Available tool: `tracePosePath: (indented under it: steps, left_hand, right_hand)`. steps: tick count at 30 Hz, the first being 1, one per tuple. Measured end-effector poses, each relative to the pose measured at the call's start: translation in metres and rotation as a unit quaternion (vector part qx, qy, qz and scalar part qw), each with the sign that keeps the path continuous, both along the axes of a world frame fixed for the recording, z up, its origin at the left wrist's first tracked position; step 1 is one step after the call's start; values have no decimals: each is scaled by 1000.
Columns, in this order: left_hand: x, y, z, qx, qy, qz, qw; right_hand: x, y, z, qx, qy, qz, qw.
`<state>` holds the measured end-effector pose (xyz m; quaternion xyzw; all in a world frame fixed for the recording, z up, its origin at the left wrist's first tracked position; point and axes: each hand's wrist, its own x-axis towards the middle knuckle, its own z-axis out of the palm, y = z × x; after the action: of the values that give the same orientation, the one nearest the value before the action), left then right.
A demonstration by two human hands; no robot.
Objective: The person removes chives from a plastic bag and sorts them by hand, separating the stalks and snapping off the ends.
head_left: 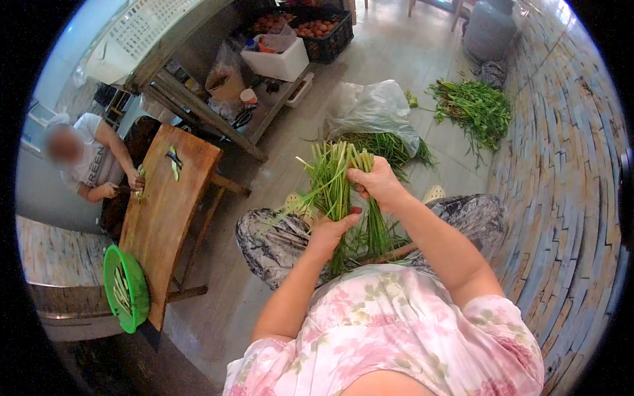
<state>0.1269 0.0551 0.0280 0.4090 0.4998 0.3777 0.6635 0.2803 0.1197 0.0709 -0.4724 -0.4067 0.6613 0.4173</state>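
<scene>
My left hand (332, 236) is wrapped around a thick bunch of long, thin, chive-like green stems (328, 178), pale at their upper ends. My right hand (378, 183) is closed on a smaller bundle of similar greens (375, 228), which hangs down beside the left bunch. Both bundles are held over my lap, between my bent knees. On the floor just beyond my hands, more thin greens (386, 146) lie partly under a clear plastic bag (373, 109).
A leafy green heap (479, 112) lies by the tiled wall (561, 138), near a gas cylinder (489, 30). At left, a co-worker (99, 152) works at a wooden table (173, 191) beside a green basket (137, 290). A shelf (264, 119) holds a white box (277, 59).
</scene>
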Motion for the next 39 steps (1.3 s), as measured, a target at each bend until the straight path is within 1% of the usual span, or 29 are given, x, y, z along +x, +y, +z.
tracePosePath:
  steps: [1,3,4,5,7,10,12,14,15,17,19,21,23,26,29,32,35,39]
  left_hand:
    - [1,-1,-2,11,-17,6,1000]
    - [-4,1,0,-70,-70,58,993]
    - [-9,3,1,-109,-97,82,986]
    - [-14,6,-3,-125,-134,113,976]
    - [-23,13,-4,-105,-157,178,966]
    - [-49,29,-13,-65,-209,248,944]
    - [-70,35,-1,-12,-187,301,935]
    - [-90,36,16,24,-172,287,942]
    - [-97,40,19,86,-152,257,950]
    - [-95,42,24,57,-125,248,959]
    - [-79,44,40,40,-85,238,967]
    - [-53,46,52,69,-122,175,975]
    - [-32,45,53,30,-121,111,986]
    - [-3,49,48,62,-82,46,994]
    - [14,49,43,45,-146,18,988]
    - [14,51,42,-7,-120,27,992]
    - [15,48,50,-12,-133,62,989]
    - [6,51,36,-3,-96,47,994]
  right_hand:
    - [2,1,-2,-5,33,-9,999]
    - [11,3,-6,-15,97,-27,995]
    - [15,4,-4,-21,112,-42,993]
    - [21,4,-1,-26,125,-59,990]
    - [32,3,5,-38,157,-78,984]
    - [50,5,2,-46,143,-89,985]
    - [62,3,4,-38,148,-91,984]
    - [71,1,3,-29,142,-77,986]
    - [73,1,2,-25,134,-60,989]
    - [73,0,2,-21,113,-28,993]
    - [65,-4,7,-22,86,3,996]
    - [55,-7,12,-30,76,35,996]
    - [47,-8,7,-31,77,65,994]
    - [37,-12,10,-45,55,77,994]
    - [30,-14,12,-21,49,85,995]
    - [25,-17,16,-22,27,72,997]
    - [28,-15,9,-11,7,71,997]
    - [27,-12,9,2,-36,42,998]
